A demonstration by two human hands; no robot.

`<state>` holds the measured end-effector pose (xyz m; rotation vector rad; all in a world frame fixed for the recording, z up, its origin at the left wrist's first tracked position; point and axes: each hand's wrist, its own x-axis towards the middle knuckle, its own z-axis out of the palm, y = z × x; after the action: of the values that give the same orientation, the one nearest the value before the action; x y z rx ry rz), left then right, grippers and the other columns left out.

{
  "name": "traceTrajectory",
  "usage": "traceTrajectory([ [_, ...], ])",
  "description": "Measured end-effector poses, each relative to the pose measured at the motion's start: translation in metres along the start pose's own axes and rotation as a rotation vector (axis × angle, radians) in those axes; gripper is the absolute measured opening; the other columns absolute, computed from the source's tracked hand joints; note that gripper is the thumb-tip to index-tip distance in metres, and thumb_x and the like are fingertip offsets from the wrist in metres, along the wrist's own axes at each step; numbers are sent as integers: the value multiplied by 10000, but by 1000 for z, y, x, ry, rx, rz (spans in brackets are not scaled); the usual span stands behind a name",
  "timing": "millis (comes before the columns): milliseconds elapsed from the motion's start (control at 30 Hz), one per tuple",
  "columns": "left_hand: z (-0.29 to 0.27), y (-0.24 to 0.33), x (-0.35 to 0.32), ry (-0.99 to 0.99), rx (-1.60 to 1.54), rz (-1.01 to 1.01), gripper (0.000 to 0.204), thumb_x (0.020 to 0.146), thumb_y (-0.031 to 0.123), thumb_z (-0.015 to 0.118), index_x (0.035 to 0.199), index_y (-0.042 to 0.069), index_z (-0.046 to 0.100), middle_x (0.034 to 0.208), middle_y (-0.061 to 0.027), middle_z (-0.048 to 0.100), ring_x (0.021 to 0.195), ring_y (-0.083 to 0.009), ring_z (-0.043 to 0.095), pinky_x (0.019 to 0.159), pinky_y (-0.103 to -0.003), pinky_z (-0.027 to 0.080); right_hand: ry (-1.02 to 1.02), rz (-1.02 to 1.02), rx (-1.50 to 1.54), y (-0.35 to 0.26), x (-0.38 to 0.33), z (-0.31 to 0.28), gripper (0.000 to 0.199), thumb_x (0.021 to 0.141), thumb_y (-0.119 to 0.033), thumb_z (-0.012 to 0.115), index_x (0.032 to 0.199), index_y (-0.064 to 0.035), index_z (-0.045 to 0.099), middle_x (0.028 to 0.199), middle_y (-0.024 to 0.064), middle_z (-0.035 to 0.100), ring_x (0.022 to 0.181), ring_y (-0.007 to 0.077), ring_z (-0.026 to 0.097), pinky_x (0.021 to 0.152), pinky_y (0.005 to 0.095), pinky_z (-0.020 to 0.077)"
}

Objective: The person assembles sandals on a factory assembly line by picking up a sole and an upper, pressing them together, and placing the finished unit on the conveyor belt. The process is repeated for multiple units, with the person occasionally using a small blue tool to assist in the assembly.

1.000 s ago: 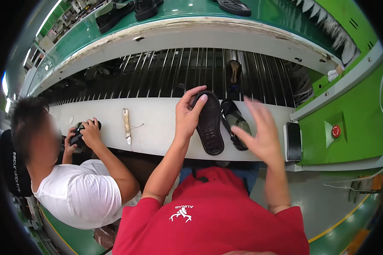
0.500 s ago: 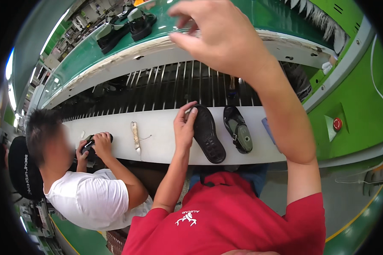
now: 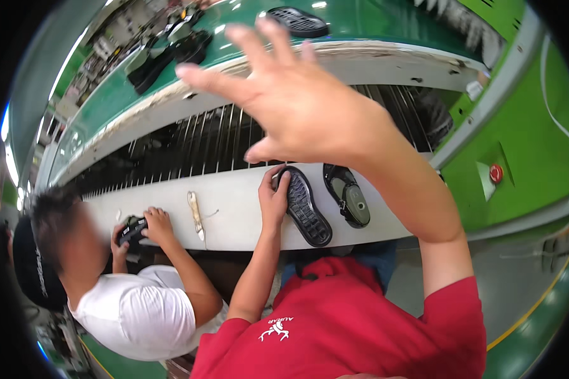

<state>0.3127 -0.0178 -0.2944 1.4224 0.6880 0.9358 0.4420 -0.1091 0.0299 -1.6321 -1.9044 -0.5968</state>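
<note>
My left hand (image 3: 274,203) grips the upper edge of a black shoe sole (image 3: 307,208), thumb on top and fingers around its side. The sole's grid-patterned face is turned up above the white ledge. Just right of it a black sandal upper on a grey-green last (image 3: 349,197) rests on the ledge, partly covered by my right forearm. My right hand (image 3: 284,104) is raised over the slatted gap, fingers spread and holding nothing. Past its fingertips another black sole (image 3: 297,21) lies on the green belt (image 3: 373,22).
Two black shoes on lasts (image 3: 171,57) stand on the belt at the far left. A pale-handled tool (image 3: 196,215) lies on the ledge. At left a co-worker (image 3: 133,297) holds a black shoe part (image 3: 131,230). A green machine housing with a red button (image 3: 496,174) rises at right.
My right hand has come nearer and left from above the belt, its fingers spreading. The sole on the belt is now visible. The grid on the sole in my left hand shows more clearly.
</note>
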Motion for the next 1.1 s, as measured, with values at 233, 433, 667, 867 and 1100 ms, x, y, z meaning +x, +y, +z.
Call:
traceTrajectory([
  [233,0,-4,0,29,152,7,298,1067,127,767,1334,-3,738,1029,-90,799,911,-103,725,836,-256,574,-333,-3,123,1,58,2,783,807,-123,864,1547,-170,609,1537,267,520,1460,469,539,1109,541,574],
  [433,10,62,-3,89,-305,106,818,995,-11,801,1692,50,376,1476,-182,648,1025,-141,725,824,-289,619,25,-38,501,46,-5,34,1024,698,-333,1006,1603,-173,553,1480,224,519,1411,446,564,1160,508,527],
  [667,-7,229,23,-71,-251,591,1292,921,-126,839,1804,184,-51,1283,-188,725,999,-176,730,910,-305,607,21,148,889,-19,-10,-36,1277,748,-304,1030,1737,-154,237,1649,217,418,1501,388,490,1148,537,541],
  [867,-3,282,29,-160,-225,679,1215,913,-146,834,1788,173,54,1041,-155,757,897,-205,792,806,-355,698,46,178,759,57,-46,-82,1459,635,-422,1092,1750,-147,192,1691,266,319,1576,455,378,1244,622,458],
  [1100,19,196,35,-168,-212,436,1151,902,-56,896,1760,77,140,1082,-167,762,944,-199,778,846,-303,653,35,-13,275,65,-8,-8,1508,613,-607,1053,1777,-241,166,1746,324,161,1637,558,184,1328,678,268],
])
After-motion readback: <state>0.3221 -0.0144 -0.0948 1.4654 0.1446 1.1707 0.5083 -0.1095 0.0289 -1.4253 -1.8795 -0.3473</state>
